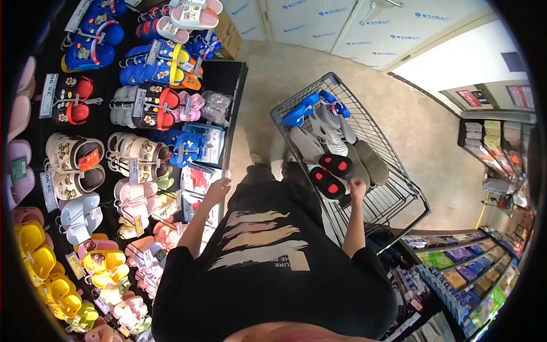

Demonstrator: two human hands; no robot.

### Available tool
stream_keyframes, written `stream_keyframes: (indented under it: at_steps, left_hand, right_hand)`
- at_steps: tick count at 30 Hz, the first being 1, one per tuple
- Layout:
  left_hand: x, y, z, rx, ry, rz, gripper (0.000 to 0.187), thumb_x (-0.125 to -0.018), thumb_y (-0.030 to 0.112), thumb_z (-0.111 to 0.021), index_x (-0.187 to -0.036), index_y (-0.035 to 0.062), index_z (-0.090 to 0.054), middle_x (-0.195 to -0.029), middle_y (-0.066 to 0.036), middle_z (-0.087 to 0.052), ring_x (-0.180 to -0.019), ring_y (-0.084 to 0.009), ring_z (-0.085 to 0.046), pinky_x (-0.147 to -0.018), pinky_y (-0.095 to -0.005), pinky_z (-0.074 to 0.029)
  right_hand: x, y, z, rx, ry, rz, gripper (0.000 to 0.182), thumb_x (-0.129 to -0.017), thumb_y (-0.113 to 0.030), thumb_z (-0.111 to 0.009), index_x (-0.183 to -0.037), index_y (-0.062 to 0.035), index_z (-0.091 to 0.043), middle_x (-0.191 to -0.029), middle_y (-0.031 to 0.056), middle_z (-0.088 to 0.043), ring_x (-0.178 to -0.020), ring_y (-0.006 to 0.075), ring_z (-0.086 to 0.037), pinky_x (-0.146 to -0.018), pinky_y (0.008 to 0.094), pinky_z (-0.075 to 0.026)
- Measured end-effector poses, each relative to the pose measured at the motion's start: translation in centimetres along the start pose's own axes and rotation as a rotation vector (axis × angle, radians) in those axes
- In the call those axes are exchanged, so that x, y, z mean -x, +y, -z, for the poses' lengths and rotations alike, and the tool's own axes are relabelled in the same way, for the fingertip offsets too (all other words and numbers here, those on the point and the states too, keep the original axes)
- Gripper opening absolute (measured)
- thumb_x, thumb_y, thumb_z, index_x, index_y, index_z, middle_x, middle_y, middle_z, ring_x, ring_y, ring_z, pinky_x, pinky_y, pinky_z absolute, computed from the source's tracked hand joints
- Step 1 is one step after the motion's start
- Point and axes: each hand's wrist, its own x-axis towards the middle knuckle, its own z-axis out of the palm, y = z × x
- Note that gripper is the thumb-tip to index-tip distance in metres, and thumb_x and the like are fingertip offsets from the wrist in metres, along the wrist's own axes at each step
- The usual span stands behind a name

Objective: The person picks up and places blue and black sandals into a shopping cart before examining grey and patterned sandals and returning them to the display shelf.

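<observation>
My right hand (357,190) is over the shopping cart, fingers curled in at the edge of the footwear there. What they grip, if anything, is hidden. Beside it lie black slippers with red patches (331,174) and brownish textured-sole shoes (369,163). Grey shoes (330,125) and blue footwear (301,110) fill the cart's far end. Close to the front edge of the shoe display, my left hand (218,189) hangs with loosely bent fingers and nothing visible in it.
Racks of paired clogs and slippers line the left, including yellow clogs (108,267) and cream clogs (74,164). The wire cart (393,199) stands at my right front. Shelves of packaged goods (461,268) are at lower right. White doors (319,25) close off the far end.
</observation>
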Motion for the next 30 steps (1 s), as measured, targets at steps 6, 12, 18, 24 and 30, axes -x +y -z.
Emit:
stream_keyframes:
  at_steps: [6,12,18,24,30]
  left_hand:
    - [-5.5,10.0,-0.1,0.123,0.031,-0.295,0.025,-0.088,0.013,-0.063,-0.111,0.0010,-0.062,-0.105,-0.017,-0.066,-0.100,-0.0317,-0.064,-0.086,-0.0380,-0.051]
    - [-5.5,21.0,2.8,0.143,0.087,-0.565,0.018,-0.090,0.006,-0.062,-0.107,0.0003,-0.063,-0.114,-0.015,-0.063,-0.104,-0.0295,-0.063,-0.087,-0.0363,-0.050]
    - [-5.6,27.3,6.2,0.181,0.315,-0.778,0.016,-0.087,0.003,-0.064,-0.103,0.0007,-0.064,-0.121,-0.015,-0.062,-0.115,-0.0332,-0.059,-0.097,-0.0372,-0.046]
    - [-4.7,29.3,9.7,0.077,0.652,-0.810,0.023,-0.081,0.008,-0.071,-0.103,0.0049,-0.064,-0.120,-0.011,-0.063,-0.119,-0.0320,-0.056,-0.100,-0.0432,-0.043]
    - [-3.7,24.1,13.6,0.042,0.802,-0.636,0.017,-0.076,0.009,-0.075,-0.090,0.0055,-0.066,-0.110,-0.009,-0.068,-0.105,-0.0315,-0.062,-0.089,-0.0410,-0.048]
  right_hand:
    - [6.0,-18.9,2.5,0.031,0.079,0.200,0.033,-0.081,-0.014,-0.075,-0.103,-0.0052,-0.052,-0.073,0.0105,-0.071,-0.069,0.0191,-0.070,-0.067,0.0317,-0.051]
    - [9.0,-30.1,5.4,-0.351,0.021,0.341,0.021,-0.093,-0.010,-0.064,-0.102,-0.0044,-0.046,-0.081,0.0142,-0.073,-0.082,0.0163,-0.070,-0.074,0.0291,-0.051]
    - [13.3,-40.8,5.9,-0.737,-0.256,0.431,0.013,-0.101,-0.012,-0.052,-0.109,-0.0053,-0.044,-0.101,0.0178,-0.072,-0.099,0.0197,-0.065,-0.085,0.0323,-0.050]
    - [17.7,-47.8,-0.2,-0.993,-0.613,0.475,0.013,-0.104,-0.017,-0.042,-0.115,-0.0105,-0.043,-0.121,0.0212,-0.065,-0.110,0.0226,-0.062,-0.099,0.0361,-0.041]
    - [21.9,-51.6,-6.2,-1.071,-0.934,0.401,0.022,-0.103,-0.020,-0.042,-0.123,-0.0113,-0.044,-0.131,0.0218,-0.060,-0.117,0.0238,-0.059,-0.099,0.0356,-0.040]
